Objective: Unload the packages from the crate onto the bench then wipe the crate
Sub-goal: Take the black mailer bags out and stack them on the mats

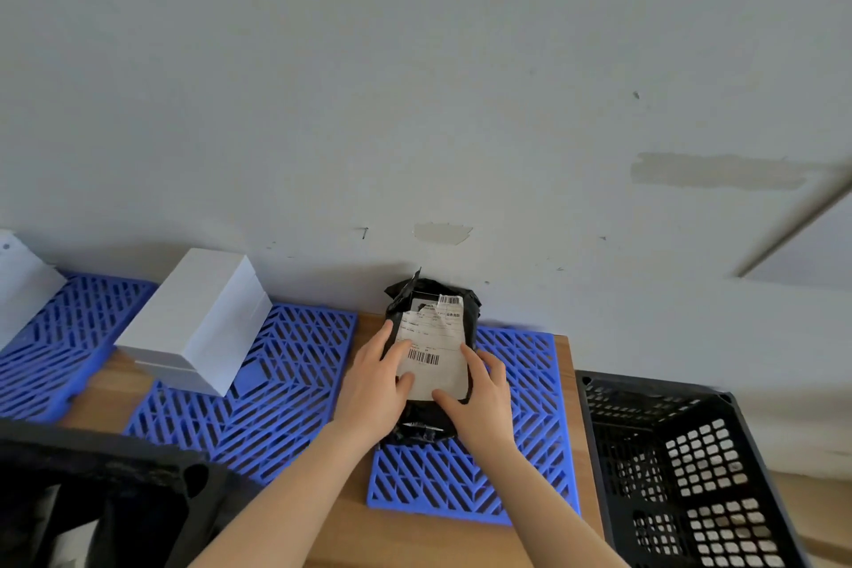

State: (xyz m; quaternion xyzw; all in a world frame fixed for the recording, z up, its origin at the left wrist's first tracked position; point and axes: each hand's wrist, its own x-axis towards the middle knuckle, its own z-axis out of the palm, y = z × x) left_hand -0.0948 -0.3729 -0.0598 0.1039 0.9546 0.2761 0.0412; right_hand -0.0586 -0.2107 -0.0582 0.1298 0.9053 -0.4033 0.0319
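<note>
From the head camera, a black package (pixel 431 360) with a white shipping label lies on a blue mat (pixel 521 443) near the back right corner of the wooden bench (pixel 350 530), its far end close to the grey wall (pixel 415 83). Both hands are on it. The left hand (pixel 373 387) lies along the package's left side, fingers reaching up the edge and thumb pressed onto the label. The right hand (pixel 484 397) cups the right side, thumb on the label's lower edge, fingers wrapped round the side. So each hand is closed on the package, holding it between them.

To the left, a white box (pixel 198 327) sits on a second blue mat (pixel 276 383), well apart from the package; nothing lies between them but bare mat. Another white box (pixel 23 286) shows at the far left edge on a third blue mat (pixel 69 337).

A black crate (pixel 682 475) with a grid of holes stands just beside the bench's right edge, lower than the top; what can be seen of its inside holds nothing. A dark, blurred object (pixel 92 489) fills the near left corner of the view, covering part of the bench; what it is cannot be told.
</note>
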